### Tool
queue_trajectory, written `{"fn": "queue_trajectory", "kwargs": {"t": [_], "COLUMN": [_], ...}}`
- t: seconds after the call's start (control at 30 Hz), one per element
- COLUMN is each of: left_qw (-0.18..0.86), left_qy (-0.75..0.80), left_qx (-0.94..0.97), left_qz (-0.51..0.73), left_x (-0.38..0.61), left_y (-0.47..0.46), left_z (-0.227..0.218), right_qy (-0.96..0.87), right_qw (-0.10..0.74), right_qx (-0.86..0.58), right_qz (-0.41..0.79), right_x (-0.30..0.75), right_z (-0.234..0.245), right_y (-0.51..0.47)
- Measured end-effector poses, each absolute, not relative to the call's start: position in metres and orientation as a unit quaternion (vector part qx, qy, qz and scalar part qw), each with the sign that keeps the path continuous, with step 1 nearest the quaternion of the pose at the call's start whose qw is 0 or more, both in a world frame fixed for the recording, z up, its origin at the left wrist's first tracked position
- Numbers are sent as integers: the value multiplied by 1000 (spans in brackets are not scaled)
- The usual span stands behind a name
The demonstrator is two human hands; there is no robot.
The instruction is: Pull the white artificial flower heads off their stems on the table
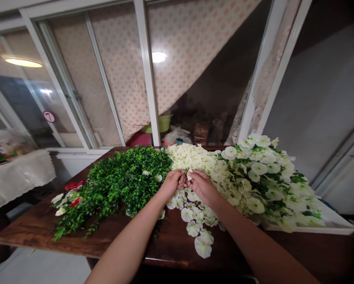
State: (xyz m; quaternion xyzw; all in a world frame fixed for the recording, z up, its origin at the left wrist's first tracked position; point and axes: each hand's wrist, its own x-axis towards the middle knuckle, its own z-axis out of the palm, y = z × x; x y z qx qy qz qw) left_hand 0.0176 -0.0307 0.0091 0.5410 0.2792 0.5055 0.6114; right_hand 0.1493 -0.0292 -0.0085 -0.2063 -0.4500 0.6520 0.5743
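Over the middle of the table, my left hand [174,182] and my right hand [199,184] meet, fingertips close together. A small white artificial flower [189,174], folded up, is pinched in my right hand. The fingers of my left hand are curled closed; whatever is in them is hidden. Behind and below the hands spreads a pile of loose white flowers [191,156], with several larger white blooms [202,242] lying toward the front edge. To the left of my hands sits a heap of green leafy sprigs [126,177].
A white tray [336,221] at the right bears bunches of white flowers on stems [259,169]. Red and white flowers [73,193] lie at the left of the brown wooden table [31,232]. Sliding windows [148,79] rise behind it; a cloth-covered table [23,173] stands at far left.
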Motion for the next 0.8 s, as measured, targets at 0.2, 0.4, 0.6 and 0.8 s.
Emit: {"fn": "queue_trajectory", "kwargs": {"t": [0.2, 0.4, 0.6, 0.8], "left_qw": [576, 620, 631, 645], "left_qy": [293, 270, 265, 254], "left_qx": [580, 537, 533, 522], "left_qz": [496, 504, 498, 498], "left_x": [17, 18, 18, 18], "left_y": [-31, -31, -31, -29], "left_z": [9, 9, 8, 7], "right_qy": [-457, -441, -436, -443], "right_qw": [569, 573, 574, 568], "right_qx": [-209, -209, -215, -216], "right_qz": [651, 658, 659, 659], "right_x": [149, 149, 149, 150], "right_z": [-10, -8, -7, -6], "right_y": [-28, -29, -30, -30]}}
